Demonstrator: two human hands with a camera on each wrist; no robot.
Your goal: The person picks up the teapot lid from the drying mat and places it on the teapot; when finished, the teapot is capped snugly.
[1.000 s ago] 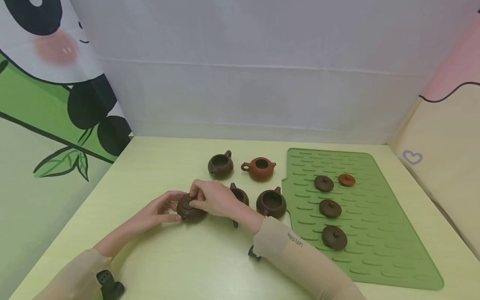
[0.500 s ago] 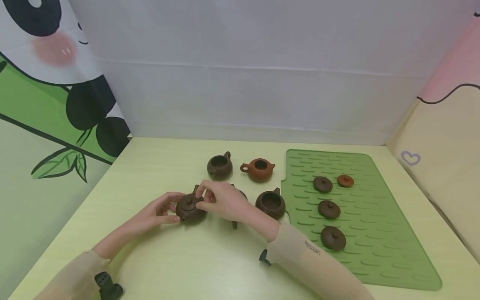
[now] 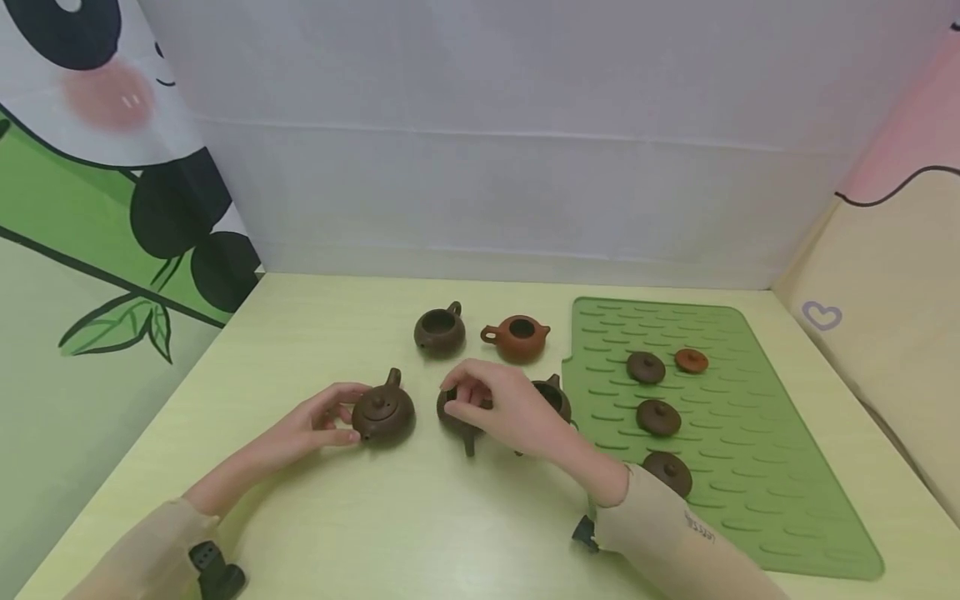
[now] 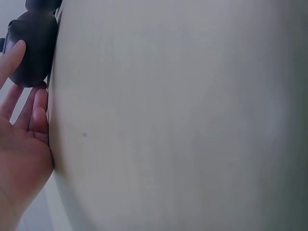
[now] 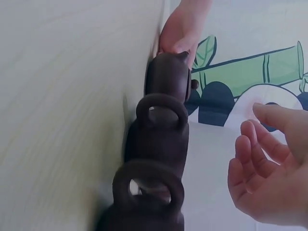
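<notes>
The left grip (image 3: 324, 418) is closed around the side of a lidded brown teapot (image 3: 386, 425), with the thumb against the body beside the spout and the fingers on the opposite side. The right grip (image 3: 510, 407) is released; its loosely bent fingers hold nothing, hanging above an open middle teapot (image 3: 450, 423), and the right wrist view shows them apart from the pots.

The lidded teapot stands upright on the pale surface (image 3: 337, 517), its handle pointing away from the person. To the right of the middle teapot is another dark open teapot (image 3: 562, 407), partly covered by the right grip. Behind them stand a dark open teapot (image 3: 441, 342) and a reddish-brown teapot (image 3: 521, 346), also lidless.

Farther right, a green mat (image 3: 787, 500) carries three dark lids (image 3: 659, 417) and one reddish lid (image 3: 692, 361). A pale cloth (image 3: 525, 183) hangs behind the surface.
</notes>
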